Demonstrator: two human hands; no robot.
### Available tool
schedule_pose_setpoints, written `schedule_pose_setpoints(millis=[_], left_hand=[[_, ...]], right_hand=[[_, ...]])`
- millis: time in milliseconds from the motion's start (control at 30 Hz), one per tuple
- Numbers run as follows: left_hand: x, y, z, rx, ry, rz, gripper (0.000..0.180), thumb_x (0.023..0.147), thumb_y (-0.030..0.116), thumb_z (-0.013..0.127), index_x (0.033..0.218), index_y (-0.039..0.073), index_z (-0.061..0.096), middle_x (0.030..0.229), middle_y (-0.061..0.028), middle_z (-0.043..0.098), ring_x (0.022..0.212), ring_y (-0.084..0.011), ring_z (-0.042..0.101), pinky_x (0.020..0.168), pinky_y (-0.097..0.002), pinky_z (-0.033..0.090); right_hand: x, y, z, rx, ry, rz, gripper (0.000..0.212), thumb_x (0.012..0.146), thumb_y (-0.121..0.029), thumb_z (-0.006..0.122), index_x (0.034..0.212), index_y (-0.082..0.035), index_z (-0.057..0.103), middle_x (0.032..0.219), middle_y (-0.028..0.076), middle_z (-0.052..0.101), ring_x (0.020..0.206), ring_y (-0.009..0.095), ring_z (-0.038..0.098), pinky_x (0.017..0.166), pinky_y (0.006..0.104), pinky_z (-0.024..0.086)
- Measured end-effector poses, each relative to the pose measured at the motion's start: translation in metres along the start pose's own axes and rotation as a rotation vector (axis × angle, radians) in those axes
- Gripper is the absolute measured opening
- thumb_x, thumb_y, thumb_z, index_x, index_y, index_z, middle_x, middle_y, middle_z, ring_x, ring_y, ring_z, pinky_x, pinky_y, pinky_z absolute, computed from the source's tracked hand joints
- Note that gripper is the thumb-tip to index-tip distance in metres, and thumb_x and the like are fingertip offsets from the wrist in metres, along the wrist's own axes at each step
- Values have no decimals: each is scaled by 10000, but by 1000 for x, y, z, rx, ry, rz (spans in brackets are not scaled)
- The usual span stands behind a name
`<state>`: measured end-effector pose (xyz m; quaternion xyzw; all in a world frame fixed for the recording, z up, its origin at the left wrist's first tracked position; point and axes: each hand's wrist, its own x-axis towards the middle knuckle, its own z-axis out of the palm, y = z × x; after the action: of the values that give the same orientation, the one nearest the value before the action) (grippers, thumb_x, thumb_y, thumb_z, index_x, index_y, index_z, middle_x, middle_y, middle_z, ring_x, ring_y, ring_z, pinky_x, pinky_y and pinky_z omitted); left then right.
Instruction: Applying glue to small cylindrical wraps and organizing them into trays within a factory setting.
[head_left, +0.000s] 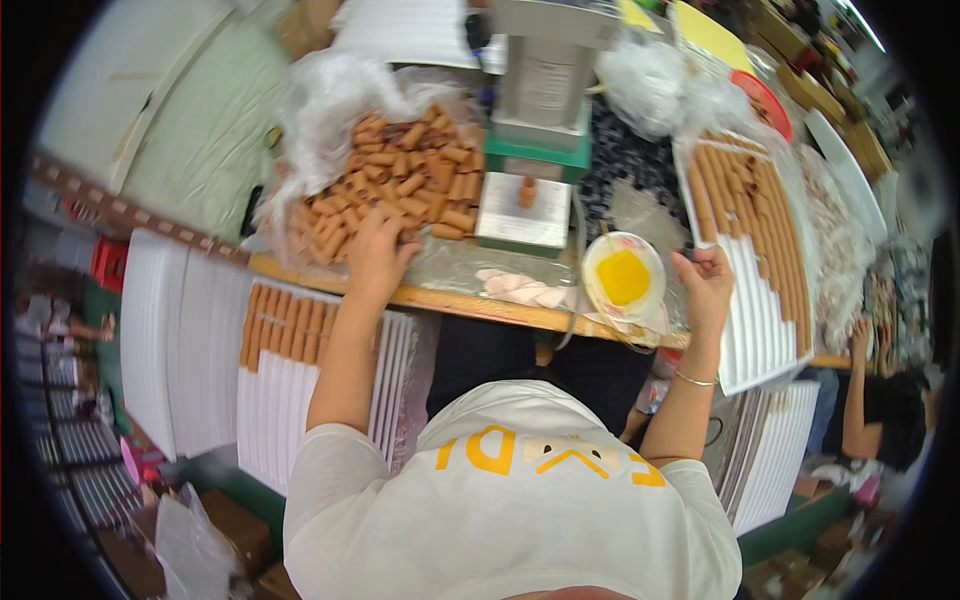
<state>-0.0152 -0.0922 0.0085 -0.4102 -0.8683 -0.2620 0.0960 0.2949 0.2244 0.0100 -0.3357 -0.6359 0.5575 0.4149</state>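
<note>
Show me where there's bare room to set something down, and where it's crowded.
Most room: the pale green surface left of the clear plastic bag. A narrower film-covered strip lies between the brown tubes, white machine plate and pale pink pieces. Crowded: the tubes at the left hand, and around the dish beside the right hand.

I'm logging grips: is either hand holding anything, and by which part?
The left hand is over small brown cylinders; any hold is hidden. The right hand is curled; whether it grips anything cannot be told.
</note>
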Motion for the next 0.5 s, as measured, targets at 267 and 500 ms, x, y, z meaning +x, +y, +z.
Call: schedule_pose_setpoints(millis=[267,500], left_hand=[[-8,72,9,-1272,-367,-269,203,962,246,598,1077,82,568,1146,-113,652,1031,-167,607,828,-296,480],[-28,156,83,-2244,-582,-717,341,1057,328,332,1187,83,529,1328,-128,539,1232,-228,496,978,-371,426]], right_hand=[[-46,-44,13,-532,-154,-126,275,711,-36,819,866,-36,592,612,-44,470,532,32,389,470,216,316],[-67,-42,80,-465,-470,-347,300,701,-45,752,980,-45,638,840,126,615,701,315,612,621,390,500]])
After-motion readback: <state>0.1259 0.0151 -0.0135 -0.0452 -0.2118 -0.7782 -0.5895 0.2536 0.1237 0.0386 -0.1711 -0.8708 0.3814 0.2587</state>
